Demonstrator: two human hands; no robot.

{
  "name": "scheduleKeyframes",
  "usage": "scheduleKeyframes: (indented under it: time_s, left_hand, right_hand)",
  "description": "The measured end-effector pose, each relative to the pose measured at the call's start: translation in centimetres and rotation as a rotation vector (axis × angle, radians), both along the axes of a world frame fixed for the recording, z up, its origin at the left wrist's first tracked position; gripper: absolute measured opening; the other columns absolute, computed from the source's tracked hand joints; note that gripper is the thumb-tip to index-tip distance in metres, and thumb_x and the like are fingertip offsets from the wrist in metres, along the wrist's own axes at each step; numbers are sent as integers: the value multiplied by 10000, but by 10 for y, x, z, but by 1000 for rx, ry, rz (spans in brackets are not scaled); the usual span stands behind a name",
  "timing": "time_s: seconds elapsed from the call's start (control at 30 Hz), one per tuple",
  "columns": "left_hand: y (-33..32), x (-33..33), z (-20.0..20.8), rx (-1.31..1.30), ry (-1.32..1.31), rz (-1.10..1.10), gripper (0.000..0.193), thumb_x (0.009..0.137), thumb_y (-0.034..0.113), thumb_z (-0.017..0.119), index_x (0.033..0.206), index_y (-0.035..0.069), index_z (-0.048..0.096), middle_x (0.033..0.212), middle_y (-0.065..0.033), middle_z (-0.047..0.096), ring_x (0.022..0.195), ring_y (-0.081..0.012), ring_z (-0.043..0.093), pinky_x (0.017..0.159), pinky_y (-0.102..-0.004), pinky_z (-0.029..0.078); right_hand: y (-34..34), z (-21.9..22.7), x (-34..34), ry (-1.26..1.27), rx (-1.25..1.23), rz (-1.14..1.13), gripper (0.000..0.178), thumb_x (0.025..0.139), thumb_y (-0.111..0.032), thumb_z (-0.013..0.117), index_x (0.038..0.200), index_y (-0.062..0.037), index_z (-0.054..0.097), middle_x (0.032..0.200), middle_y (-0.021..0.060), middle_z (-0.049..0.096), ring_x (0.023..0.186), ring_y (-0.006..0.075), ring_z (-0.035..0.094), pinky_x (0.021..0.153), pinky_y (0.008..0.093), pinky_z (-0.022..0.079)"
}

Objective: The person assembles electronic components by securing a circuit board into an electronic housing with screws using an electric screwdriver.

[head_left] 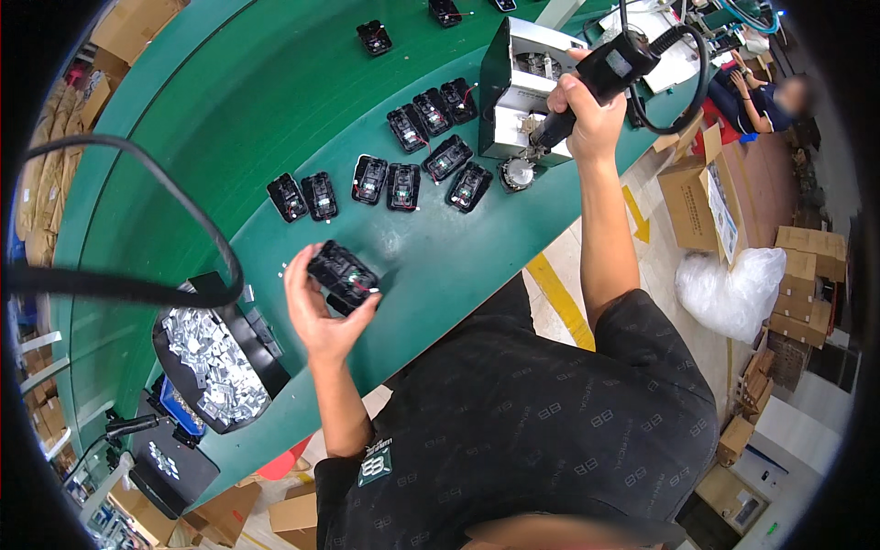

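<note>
My left hand (pixel 321 323) grips a black plastic housing (pixel 345 273) by its sides, above the green bench; wires and a small green board show inside it. In my right hand (pixel 594 117) is a black electric screwdriver (pixel 616 70) with a cable at its back end. Its tip points down and left, at the front of a box-shaped screw feeder (pixel 502 96); whether it touches cannot be made out. Just below the tip is a round metallic part (pixel 518 174). Several similar open housings (pixel 403 186) with wires lie on the bench between my hands.
A black bin (pixel 266 353) of small silvery metal pieces stands at the left, beside a blue tray (pixel 181 408) of small parts. A dark cable (pixel 220 247) arcs across the left side. More housings (pixel 374 38) lie on the far green surface. A co-worker (pixel 756 101) sits far right near cartons (pixel 687 202).
</note>
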State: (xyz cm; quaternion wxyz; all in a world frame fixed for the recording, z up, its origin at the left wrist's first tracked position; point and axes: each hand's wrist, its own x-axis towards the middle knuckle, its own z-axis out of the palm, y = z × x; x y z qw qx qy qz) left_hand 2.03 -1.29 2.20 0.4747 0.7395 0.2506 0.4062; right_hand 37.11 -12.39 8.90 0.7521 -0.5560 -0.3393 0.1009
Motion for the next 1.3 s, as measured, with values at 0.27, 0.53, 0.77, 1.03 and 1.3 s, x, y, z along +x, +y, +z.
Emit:
scheduleKeyframes:
  time_s: [0.27, 0.53, 0.77, 1.03, 1.3]
  left_hand:
    - [-33, 7, -1, -9, 67, -100, 905, 539, 118, 817, 1323, -24, 388, 1173, -180, 581, 1023, -298, 583, 909, -372, 452]
    - [-35, 19, 2, 59, 205, -181, 868, 552, 173, 815, 1305, -10, 424, 1191, -179, 565, 1062, -271, 576, 922, -356, 444]
    - [-34, 49, 8, 153, 161, -241, 889, 534, 196, 828, 1312, 43, 425, 1226, -123, 571, 1123, -311, 533, 945, -388, 426]
    - [-31, 58, 16, 252, 30, -237, 908, 495, 210, 865, 1287, 35, 456, 1184, -123, 592, 1082, -301, 546, 924, -390, 434]
    - [-27, 57, 25, 269, 2, -253, 899, 500, 186, 865, 1279, 25, 447, 1208, -111, 567, 1080, -309, 538, 930, -397, 422]
  right_hand:
    - [1, 8, -5, -59, -83, -55, 367, 799, 2, 583, 1151, 61, 492, 642, 53, 514, 549, 137, 474, 542, 298, 416]
    - [-17, 17, -56, 140, 144, 108, 400, 786, -9, 599, 1163, 45, 474, 629, 54, 506, 520, 142, 475, 530, 312, 433]
    - [-21, 55, -113, 148, 480, 592, 486, 850, -152, 516, 1305, -84, 360, 641, -7, 428, 522, 120, 430, 550, 302, 417]
    - [-4, 46, -140, 79, 349, 799, 356, 839, -171, 574, 1140, -146, 385, 686, -37, 450, 566, 98, 446, 563, 268, 389]
    - [0, 46, -146, 115, 322, 764, 343, 831, -162, 586, 1112, -135, 392, 676, -26, 460, 548, 104, 451, 556, 274, 393]
